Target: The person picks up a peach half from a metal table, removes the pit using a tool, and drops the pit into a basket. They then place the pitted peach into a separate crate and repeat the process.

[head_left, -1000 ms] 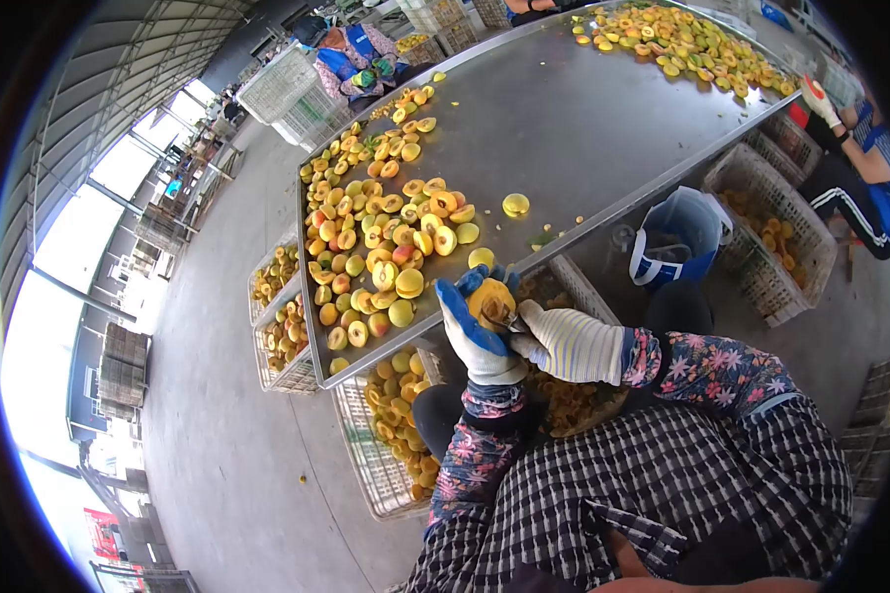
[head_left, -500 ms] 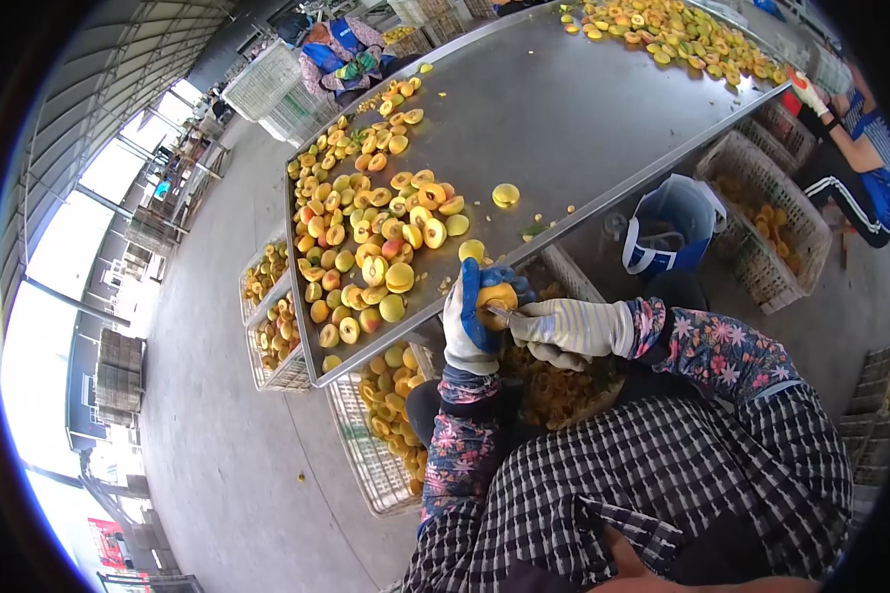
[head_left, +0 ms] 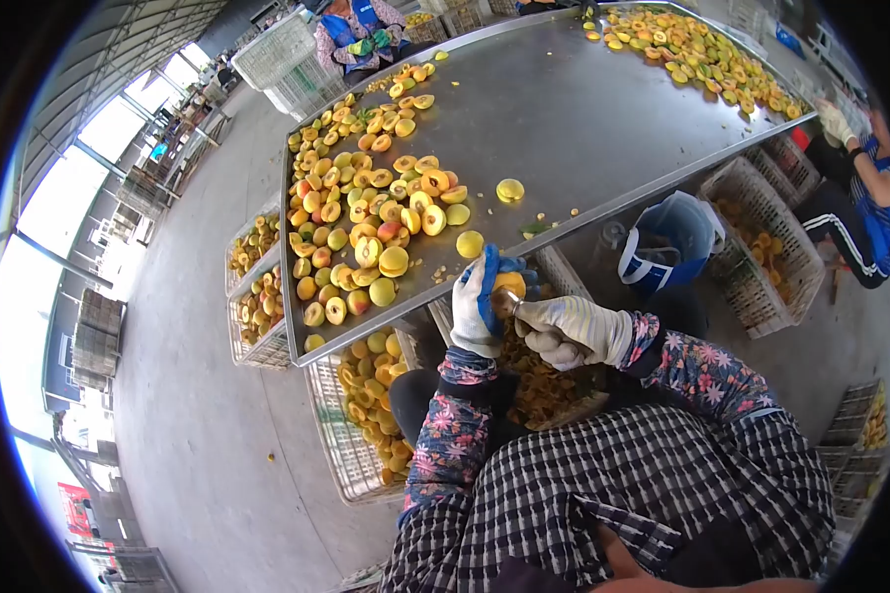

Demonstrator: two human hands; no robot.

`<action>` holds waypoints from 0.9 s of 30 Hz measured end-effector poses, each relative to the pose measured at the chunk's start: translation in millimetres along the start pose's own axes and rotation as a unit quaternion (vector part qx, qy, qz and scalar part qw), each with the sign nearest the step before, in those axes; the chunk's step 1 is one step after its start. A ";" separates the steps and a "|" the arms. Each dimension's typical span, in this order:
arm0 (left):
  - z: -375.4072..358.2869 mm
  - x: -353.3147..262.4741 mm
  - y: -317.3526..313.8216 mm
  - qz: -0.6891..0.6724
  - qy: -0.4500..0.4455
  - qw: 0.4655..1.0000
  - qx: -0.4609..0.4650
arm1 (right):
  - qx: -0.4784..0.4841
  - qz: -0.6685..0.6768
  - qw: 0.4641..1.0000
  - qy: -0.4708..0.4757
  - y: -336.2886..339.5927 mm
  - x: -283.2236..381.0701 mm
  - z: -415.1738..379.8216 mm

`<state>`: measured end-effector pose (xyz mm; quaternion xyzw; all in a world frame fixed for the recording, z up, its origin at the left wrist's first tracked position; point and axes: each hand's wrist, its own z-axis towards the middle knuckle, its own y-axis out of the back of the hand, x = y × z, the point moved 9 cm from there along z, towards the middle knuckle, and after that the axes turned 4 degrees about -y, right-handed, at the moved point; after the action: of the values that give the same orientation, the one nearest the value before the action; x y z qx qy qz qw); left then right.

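Looking down, I see the big shiny grey metal table [head_left: 564, 109] first, with a heap of cut yellow and orange peach halves [head_left: 366, 227] on its near left part. Below the table edge stands a white plastic crate full of yellow peaches [head_left: 366, 415], and close beside it, under my hands, is a crate of orange scraps [head_left: 534, 385].

My left hand [head_left: 473, 311], in a blue and white glove, is cupped tight around one yellow peach half [head_left: 509, 287], just off the near edge of the table. My right hand [head_left: 569, 331], in a striped white glove, is closed on a small metal pitting tool [head_left: 504, 303], its tip touching the peach.

I think the tool could slip on the wet fruit and poke my left glove. If I squeeze too softly, the peach half may drop into the scraps. Both wrists bend inward, elbows tucked near my checked apron [head_left: 643, 494].
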<state>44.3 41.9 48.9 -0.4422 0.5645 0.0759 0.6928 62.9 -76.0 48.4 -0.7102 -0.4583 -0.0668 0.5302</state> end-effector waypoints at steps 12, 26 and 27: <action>15.1 39.1 18.4 -0.090 -0.008 0.990 -0.111 | -0.144 -0.212 0.962 0.095 24.2 -1.6 -8.3; -49.1 -105.5 132.3 0.279 -0.040 0.936 -0.210 | -0.229 -0.683 0.693 0.033 94.5 -28.7 -15.6; -44.2 -103.1 165.8 0.413 -0.058 0.899 -0.130 | -0.225 -0.680 0.697 0.023 97.3 -30.0 -12.7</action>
<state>-123.7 150.7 50.3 -0.2503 0.6400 0.4540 0.5671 120.9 -105.5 -30.9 -0.3016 -0.7751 -0.5269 0.1748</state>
